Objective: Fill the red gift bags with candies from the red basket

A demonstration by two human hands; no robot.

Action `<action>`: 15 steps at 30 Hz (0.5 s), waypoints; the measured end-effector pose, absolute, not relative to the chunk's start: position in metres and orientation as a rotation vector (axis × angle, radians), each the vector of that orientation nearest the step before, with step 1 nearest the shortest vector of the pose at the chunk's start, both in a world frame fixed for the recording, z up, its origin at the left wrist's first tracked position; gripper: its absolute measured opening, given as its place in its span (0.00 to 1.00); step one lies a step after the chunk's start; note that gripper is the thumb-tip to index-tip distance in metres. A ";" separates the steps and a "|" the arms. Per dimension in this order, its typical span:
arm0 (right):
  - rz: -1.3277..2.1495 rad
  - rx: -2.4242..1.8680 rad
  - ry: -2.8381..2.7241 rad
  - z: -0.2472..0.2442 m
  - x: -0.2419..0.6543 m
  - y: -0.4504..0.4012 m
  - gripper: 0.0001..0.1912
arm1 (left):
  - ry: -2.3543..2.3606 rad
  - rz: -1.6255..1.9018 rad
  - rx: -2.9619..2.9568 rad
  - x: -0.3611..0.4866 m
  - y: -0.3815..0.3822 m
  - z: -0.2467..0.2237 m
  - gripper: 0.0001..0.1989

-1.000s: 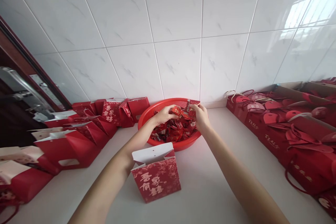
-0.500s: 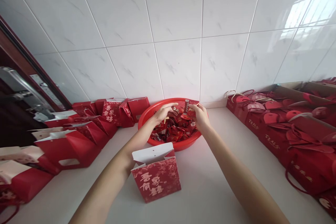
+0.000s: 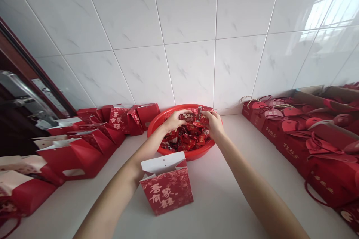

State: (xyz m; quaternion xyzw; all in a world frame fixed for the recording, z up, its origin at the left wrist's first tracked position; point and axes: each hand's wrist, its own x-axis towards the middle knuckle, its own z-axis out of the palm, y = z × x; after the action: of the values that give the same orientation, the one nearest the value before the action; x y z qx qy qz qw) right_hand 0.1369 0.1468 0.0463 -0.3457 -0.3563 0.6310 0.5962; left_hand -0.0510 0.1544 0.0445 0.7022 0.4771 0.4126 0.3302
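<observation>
A red plastic basket (image 3: 153,124) stands against the wall, filled with red-wrapped candies (image 3: 187,140). Over its left part, my left hand (image 3: 174,120) pinches a dark red candy packet (image 3: 187,116) between thumb and fingers. My right hand (image 3: 215,122), at the basket's right side, is closed on a flat red packet (image 3: 202,112) with a patterned edge. In front of the basket, between my forearms, a red gift box (image 3: 168,190) with pale lettering stands upright, its white-lined top flap raised.
Several red gift boxes (image 3: 84,153) with raised tops line the left side, near a dark door with a metal handle (image 3: 17,82). Along the right stand rows of red boxes (image 3: 291,145) with cord handles. White wall tiles (image 3: 190,71) rise behind the counter (image 3: 224,194).
My left hand has come up slightly from among the candies, and a dark red packet now shows in its fingers. My right hand stays almost still with its packet.
</observation>
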 end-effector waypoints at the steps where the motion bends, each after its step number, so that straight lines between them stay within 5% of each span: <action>1: 1.463 -0.807 -0.828 0.047 0.137 0.146 0.06 | 1.230 1.088 1.832 -0.050 0.154 0.045 0.30; 10: 1.445 -0.834 -0.827 0.043 0.137 0.150 0.08 | 1.411 1.038 1.760 -0.049 0.154 0.047 0.15; 15: 1.440 -0.819 -0.825 0.042 0.137 0.151 0.09 | 1.644 1.030 1.800 -0.050 0.155 0.044 0.19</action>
State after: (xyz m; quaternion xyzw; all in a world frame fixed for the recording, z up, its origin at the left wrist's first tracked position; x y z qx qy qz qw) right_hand 0.1367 0.1514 0.0422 -0.3534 -0.3560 0.6215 0.6018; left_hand -0.0496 0.1546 0.0438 0.6595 0.6021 0.3774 0.2451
